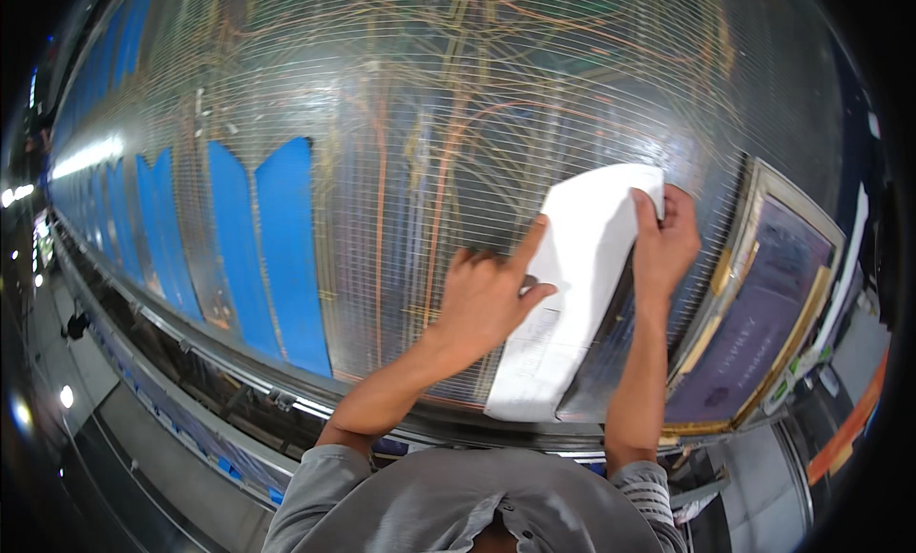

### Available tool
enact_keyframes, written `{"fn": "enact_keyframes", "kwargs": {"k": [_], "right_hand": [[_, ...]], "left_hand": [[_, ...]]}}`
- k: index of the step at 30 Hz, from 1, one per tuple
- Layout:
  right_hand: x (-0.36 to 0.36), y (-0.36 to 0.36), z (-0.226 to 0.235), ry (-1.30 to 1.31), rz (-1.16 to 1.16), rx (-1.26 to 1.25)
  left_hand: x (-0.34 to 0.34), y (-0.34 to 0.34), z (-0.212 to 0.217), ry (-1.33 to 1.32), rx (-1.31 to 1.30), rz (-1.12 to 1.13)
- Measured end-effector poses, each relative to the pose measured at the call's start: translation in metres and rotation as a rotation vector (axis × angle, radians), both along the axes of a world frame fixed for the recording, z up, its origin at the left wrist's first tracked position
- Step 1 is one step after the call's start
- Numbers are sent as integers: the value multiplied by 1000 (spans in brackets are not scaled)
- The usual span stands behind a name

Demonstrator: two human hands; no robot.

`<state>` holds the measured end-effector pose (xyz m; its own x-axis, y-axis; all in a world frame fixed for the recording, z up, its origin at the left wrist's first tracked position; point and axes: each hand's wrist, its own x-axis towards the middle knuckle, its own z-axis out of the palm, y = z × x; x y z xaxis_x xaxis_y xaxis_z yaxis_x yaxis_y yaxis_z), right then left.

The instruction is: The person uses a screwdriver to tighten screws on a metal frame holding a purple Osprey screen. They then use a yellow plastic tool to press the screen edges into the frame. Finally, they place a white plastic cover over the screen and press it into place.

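A long white piece (589, 238), of paper or cloth, lies lengthwise on the table in front of me. Faint lines show on its lower half; I cannot tell which material it is. At its far right corner my right hand (666, 233) pinches the edge between thumb and fingers, and that corner looks slightly raised. My left hand (491, 291) rests at the left edge of the piece. Its index finger and thumb are stretched apart and touch the edge, while the other fingers are bent over the table and hold nothing.
The long table (401, 200) is marked with many ruled lines and coloured curves. Blue cut panels (291, 257) lie in pairs along its left side. At the right a framed printing screen (749, 314) with purple mesh lies near the edge. A metal rail (277, 397) follows the near edge.
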<state>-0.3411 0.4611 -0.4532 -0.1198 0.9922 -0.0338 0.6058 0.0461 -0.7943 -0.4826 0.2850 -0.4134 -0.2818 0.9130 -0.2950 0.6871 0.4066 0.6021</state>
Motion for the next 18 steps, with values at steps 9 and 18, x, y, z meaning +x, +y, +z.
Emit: {"fn": "enact_keyframes", "kwargs": {"k": [9,18], "right_hand": [[4,4,1,-114,31,11],[10,1,15,-37,84,-146]], "left_hand": [[5,1,-6,-41,-10,-6],[2,-10,3,-61,29,50]]}}
